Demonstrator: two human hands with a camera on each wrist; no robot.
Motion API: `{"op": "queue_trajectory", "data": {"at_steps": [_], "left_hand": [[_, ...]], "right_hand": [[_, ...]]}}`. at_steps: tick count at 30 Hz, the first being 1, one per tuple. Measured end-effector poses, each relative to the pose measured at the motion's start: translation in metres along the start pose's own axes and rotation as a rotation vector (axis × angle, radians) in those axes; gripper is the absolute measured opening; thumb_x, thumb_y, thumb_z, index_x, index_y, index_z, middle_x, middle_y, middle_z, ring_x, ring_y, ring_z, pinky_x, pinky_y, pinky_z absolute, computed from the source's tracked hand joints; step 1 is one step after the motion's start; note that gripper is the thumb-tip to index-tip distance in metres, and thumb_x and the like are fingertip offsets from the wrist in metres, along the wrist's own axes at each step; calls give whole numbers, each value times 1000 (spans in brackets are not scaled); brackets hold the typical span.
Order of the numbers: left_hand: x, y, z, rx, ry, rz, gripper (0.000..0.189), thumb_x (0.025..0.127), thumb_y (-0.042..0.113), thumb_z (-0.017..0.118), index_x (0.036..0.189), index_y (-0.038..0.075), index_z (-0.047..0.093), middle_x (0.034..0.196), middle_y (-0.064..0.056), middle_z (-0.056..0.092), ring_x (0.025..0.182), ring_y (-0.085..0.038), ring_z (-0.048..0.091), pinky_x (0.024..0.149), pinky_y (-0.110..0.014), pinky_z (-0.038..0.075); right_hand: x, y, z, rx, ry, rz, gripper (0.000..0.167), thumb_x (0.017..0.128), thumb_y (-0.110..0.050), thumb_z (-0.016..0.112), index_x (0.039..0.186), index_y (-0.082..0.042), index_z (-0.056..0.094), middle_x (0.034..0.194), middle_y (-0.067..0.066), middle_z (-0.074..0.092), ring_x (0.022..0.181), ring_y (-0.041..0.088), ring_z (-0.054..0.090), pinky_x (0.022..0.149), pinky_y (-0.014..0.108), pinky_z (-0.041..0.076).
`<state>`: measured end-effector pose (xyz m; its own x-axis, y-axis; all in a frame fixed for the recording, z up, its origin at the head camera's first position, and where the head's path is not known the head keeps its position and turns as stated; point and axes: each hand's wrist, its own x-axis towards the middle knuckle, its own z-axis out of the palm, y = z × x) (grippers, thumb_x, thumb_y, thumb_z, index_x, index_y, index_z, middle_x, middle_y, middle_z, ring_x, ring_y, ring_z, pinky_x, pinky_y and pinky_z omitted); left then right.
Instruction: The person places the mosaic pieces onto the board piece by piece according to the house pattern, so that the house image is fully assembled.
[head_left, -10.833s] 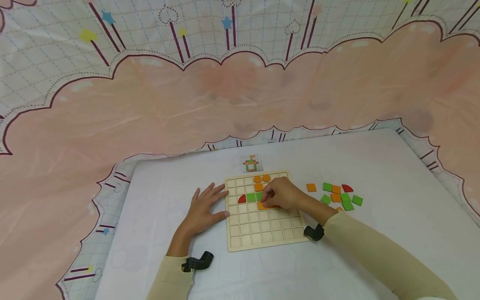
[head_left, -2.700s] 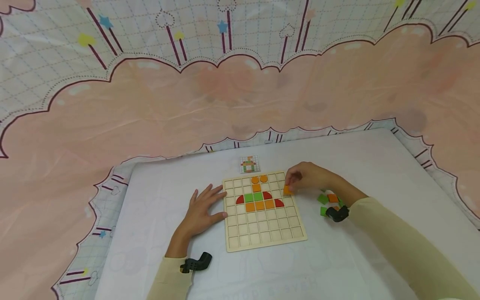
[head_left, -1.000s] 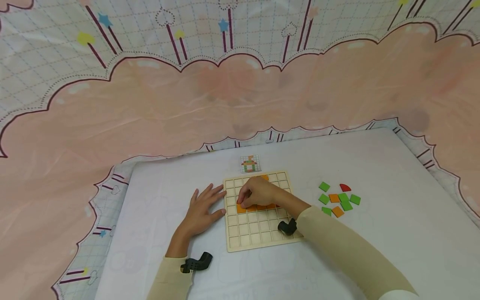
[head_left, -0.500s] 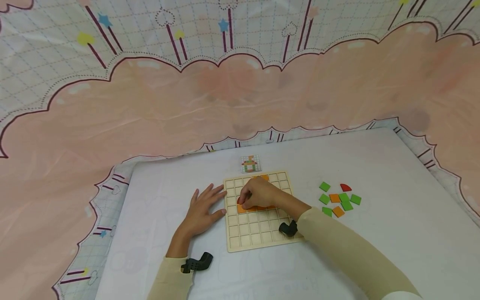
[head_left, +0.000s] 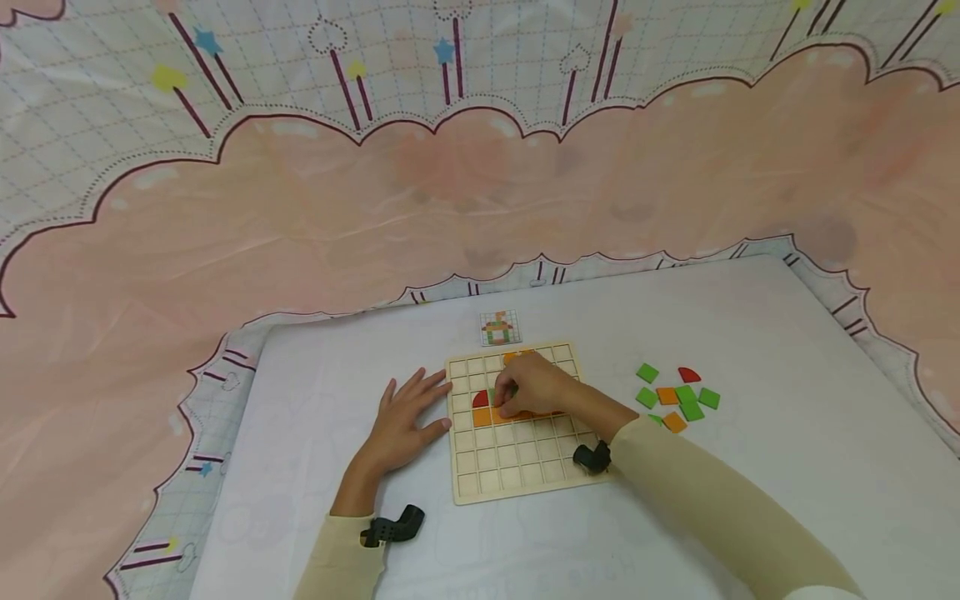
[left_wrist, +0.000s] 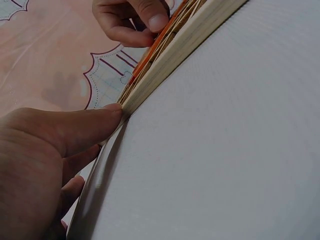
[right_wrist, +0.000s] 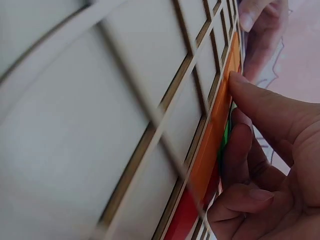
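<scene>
A wooden grid board (head_left: 495,483) lies on the white table, with flat coloured tiles set in its cells. My left hand (head_left: 401,429) is spread at its left edge; in the left wrist view the thumb (left_wrist: 95,125) touches the board's side. Over the middle tiles is my right hand (head_left: 540,385), fingers bent. Its thumb tip rests on the orange row (right_wrist: 205,160) in the right wrist view, with a green tile (right_wrist: 226,131) beside the fingers. Left of this hand show a red quarter-circle tile (head_left: 480,399) and an orange square tile (head_left: 482,417). The hand covers other tiles.
A small picture card (head_left: 499,328) with a coloured pattern lies behind the board. Right of the board are scattered green tiles (head_left: 691,411), orange tiles (head_left: 675,422) and one red quarter-circle tile (head_left: 688,375). Patterned cloth (head_left: 420,200) hangs beyond the table.
The right hand brought an orange square tile from the board's right edge to the left end of the orange row, then shifted slightly right off it. The left hand has stayed put.
</scene>
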<state>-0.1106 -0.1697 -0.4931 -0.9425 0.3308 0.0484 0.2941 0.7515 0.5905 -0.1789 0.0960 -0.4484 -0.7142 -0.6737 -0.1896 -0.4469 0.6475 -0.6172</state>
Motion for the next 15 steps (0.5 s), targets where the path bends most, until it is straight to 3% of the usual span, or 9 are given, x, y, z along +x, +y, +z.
{"op": "queue_trajectory", "data": {"at_steps": [15], "left_hand": [[-1,2,-1,11,2,-2,61,91,27,75,147,15,56,162,-4,43,157,-35,23,126,-63,0]], "right_hand": [[-46,44,-26,84,37,121,10,83,-16,85,81,-20,76,74,-9,67,76,11,57,68,25,49]]}}
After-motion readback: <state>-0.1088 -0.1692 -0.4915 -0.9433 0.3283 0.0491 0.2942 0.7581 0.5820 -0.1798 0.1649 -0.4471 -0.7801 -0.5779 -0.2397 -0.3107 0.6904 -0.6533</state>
